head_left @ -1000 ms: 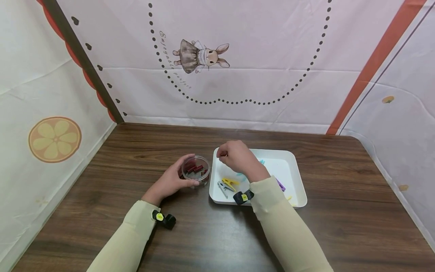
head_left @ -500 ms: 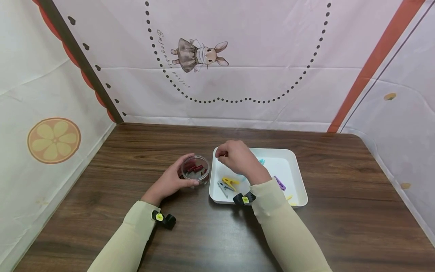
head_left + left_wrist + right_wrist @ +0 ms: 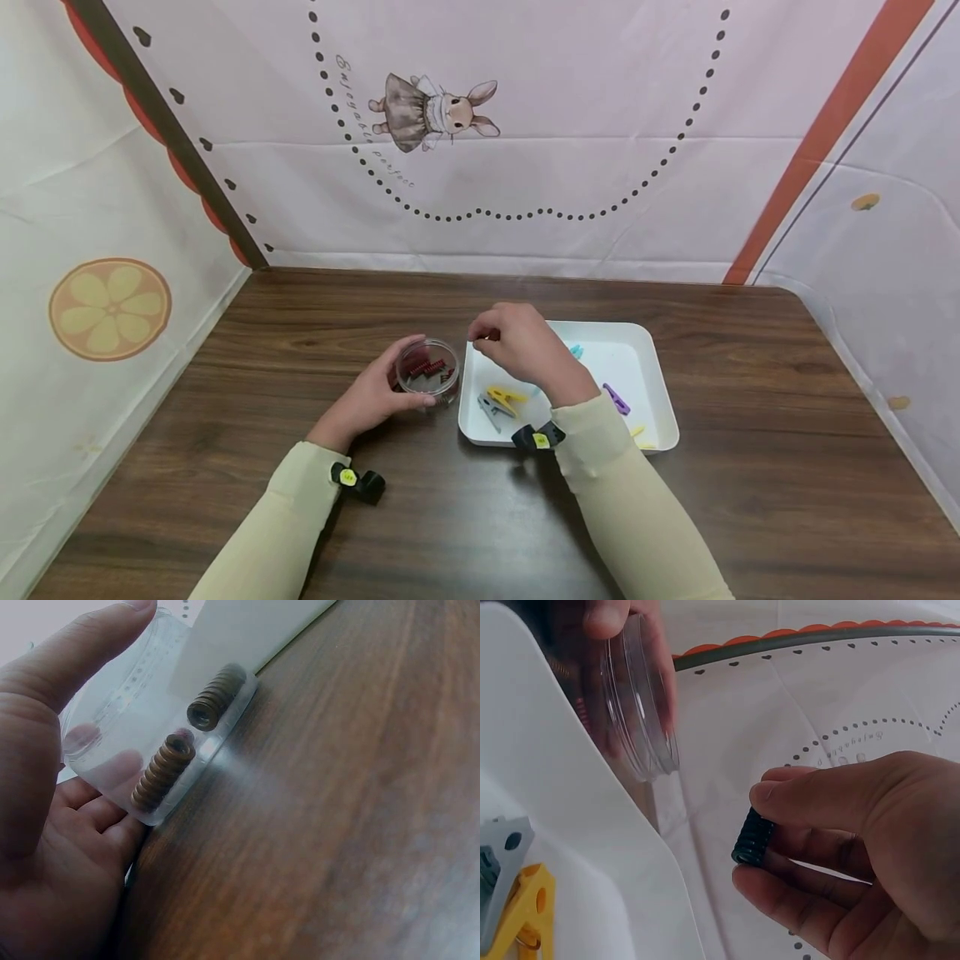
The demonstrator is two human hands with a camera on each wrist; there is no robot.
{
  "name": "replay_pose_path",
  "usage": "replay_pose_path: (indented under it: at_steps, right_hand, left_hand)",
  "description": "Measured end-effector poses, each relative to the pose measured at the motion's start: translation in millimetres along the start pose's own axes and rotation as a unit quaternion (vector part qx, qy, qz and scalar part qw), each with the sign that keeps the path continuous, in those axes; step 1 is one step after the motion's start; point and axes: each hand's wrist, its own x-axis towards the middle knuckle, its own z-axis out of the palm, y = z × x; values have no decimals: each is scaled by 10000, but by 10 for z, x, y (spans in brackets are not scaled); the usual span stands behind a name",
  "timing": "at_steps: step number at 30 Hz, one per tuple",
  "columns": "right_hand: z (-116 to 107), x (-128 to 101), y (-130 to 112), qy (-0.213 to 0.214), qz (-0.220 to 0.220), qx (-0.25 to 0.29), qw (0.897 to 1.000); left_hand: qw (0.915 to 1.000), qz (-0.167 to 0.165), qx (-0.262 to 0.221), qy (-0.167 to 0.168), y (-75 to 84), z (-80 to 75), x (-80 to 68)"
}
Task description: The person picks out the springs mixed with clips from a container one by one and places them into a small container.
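Note:
My left hand [image 3: 367, 398] grips a small clear round dish [image 3: 427, 368] on the table; thumb and fingers curl round its wall [image 3: 120, 742]. Red-brown coil springs [image 3: 161, 771] lie inside it. My right hand [image 3: 517, 342] hovers over the left end of a white tray [image 3: 645, 354] and pinches a small dark coil spring [image 3: 751, 836] between thumb and fingers. The dish [image 3: 637, 712] stands just left of the tray's edge.
In the tray lie coloured clothespins: a yellow one [image 3: 506, 394], a grey one [image 3: 489, 408], a purple one [image 3: 617, 399] and a cyan one [image 3: 575, 351]. Printed fabric walls [image 3: 525, 150] close in the dark wooden table [image 3: 750, 467] at the back and both sides.
My right hand has drifted slightly left toward the dish, still pinching the spring. The left hand and dish have stayed put.

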Motion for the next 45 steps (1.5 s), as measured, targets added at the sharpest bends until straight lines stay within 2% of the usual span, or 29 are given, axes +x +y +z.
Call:
replay_pose_path:
  at_steps: [5,14,22,45]
  right_hand:
    - [10,-21,-33,74,-179,99,9998]
    - [19,-32,-76,139,-501,183,9985]
    - [29,-33,-92,231,-768,180,9966]
    - [174,-26,-164,287,-880,358,9951]
  left_hand:
    - [9999,28,-120,-43,-5,4,7]
    - [9999,72,85,24,6,1,-3]
    - [9999,115,70,17,21,2,-5]
    - [9997,-89,210,8,47,0,-16]
